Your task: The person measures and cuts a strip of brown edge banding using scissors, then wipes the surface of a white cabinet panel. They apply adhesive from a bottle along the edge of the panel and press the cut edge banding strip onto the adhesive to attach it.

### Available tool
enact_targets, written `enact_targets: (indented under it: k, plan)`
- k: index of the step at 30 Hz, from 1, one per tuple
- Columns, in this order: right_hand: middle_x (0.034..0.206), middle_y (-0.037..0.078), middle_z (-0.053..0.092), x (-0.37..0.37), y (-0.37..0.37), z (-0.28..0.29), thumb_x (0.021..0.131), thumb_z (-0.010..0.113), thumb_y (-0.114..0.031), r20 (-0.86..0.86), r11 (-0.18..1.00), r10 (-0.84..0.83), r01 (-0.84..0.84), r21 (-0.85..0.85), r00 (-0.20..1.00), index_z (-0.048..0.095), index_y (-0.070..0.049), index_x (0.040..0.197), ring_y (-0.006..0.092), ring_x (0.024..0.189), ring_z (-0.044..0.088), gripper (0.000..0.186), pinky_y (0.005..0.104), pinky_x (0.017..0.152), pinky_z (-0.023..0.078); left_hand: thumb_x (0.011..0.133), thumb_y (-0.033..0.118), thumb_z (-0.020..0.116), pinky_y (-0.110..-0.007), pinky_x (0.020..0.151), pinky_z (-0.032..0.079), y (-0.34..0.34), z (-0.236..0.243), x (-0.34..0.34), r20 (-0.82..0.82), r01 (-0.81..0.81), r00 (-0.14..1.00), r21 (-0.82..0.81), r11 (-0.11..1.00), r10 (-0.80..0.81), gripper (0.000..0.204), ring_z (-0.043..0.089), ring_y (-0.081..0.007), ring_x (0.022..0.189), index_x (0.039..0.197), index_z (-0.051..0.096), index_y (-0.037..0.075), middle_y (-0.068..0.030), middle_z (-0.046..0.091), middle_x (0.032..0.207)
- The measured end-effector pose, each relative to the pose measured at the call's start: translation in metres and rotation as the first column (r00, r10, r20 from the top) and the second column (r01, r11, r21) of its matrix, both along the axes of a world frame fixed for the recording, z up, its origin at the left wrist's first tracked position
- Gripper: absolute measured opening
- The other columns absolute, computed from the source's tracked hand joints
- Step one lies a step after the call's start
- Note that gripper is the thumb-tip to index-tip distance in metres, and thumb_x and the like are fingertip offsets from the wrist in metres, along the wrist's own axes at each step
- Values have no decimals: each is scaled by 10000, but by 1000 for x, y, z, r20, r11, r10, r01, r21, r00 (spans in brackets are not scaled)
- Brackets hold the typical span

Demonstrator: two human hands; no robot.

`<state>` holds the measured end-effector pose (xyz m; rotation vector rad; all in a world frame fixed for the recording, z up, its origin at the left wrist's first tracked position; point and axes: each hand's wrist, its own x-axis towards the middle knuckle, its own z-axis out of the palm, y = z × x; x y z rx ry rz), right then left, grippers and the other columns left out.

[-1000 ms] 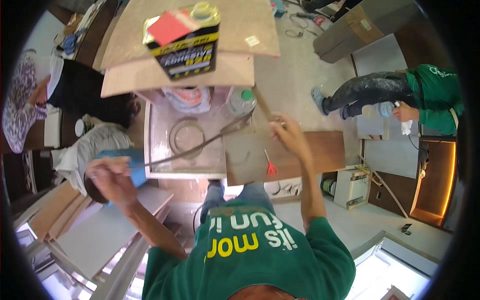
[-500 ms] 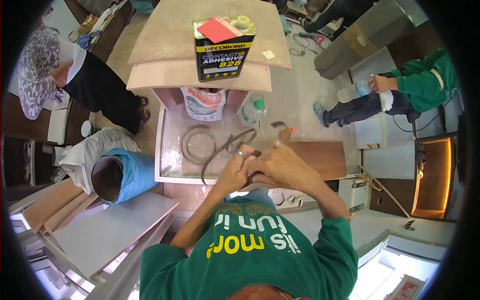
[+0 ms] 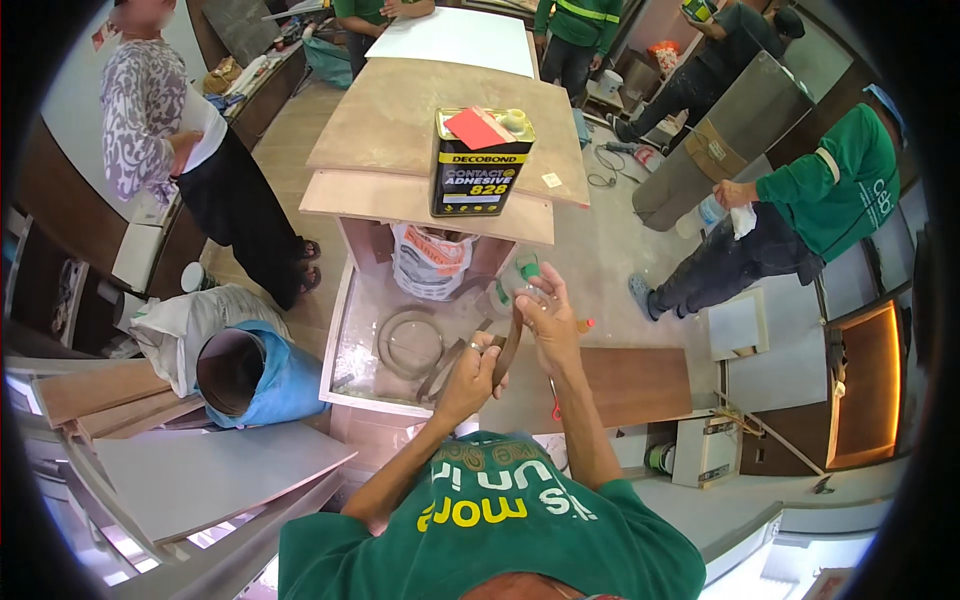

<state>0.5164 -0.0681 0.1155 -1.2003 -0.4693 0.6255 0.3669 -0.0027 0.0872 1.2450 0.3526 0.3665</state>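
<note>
A brown strip of edge banding [image 3: 511, 343] runs between my two hands over the near side of the bench. My left hand [image 3: 468, 384] is closed around its lower part, with a loop of the strip hanging at its left. Higher up and to the right, my right hand [image 3: 552, 325] pinches the strip's upper end between thumb and fingers. Just beyond that hand stands a clear plastic bottle [image 3: 527, 268] with a green cap, partly hidden. A coil of the same banding [image 3: 381, 343] lies flat on the white-edged panel [image 3: 328, 365] left of my hands.
A black and yellow adhesive tin [image 3: 470, 185] with a red card on top stands on a wooden board [image 3: 400, 110]. Under it sits a plastic bag [image 3: 430, 270]. A blue-wrapped tube [image 3: 270, 375] is at left, a brown panel [image 3: 635, 383] at right. Several people stand around.
My hands were together working on the strip; now the right has moved up and away, stretching the strip between them. The view has tilted up, showing more people at the back.
</note>
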Motion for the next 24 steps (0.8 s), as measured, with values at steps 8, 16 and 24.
enact_targets:
  k: [8, 16, 24]
  plan:
    - [1469, 196, 294, 22, -9, -53, 839, 704, -74, -404, 988, -76, 15, -153, 912, 137, -50, 1509, 300, 1255, 452, 879, 406, 902, 543, 1034, 189, 384, -234, 452, 416, -34, -15, 4, -4, 5, 1000, 54, 999, -5, 161, 492, -86, 480, 1091, 459, 58, -31, 547, 658]
    - [1252, 193, 564, 96, 22, 12, 875, 643, -140, 514, 961, -33, 167, -218, 857, 253, -28, 1489, 243, 1030, 623, 736, 346, 788, 530, 1036, 223, 393, -230, 444, 426, -53, -32, -1, -33, 1, 999, 21, 1000, 0, 170, 537, -92, 516, 1096, 444, 72, -35, 561, 697]
    - [862, 133, 684, 279, 122, 309, 896, 608, -93, 619, 996, -90, 58, 72, 780, 26, -4, 1512, 167, 691, 647, 852, 287, 575, 544, 1046, 213, 370, -212, 474, 435, -80, -8, 10, 6, -96, 995, -47, 994, 97, 165, 514, -81, 515, 1089, 432, 66, -45, 566, 675]
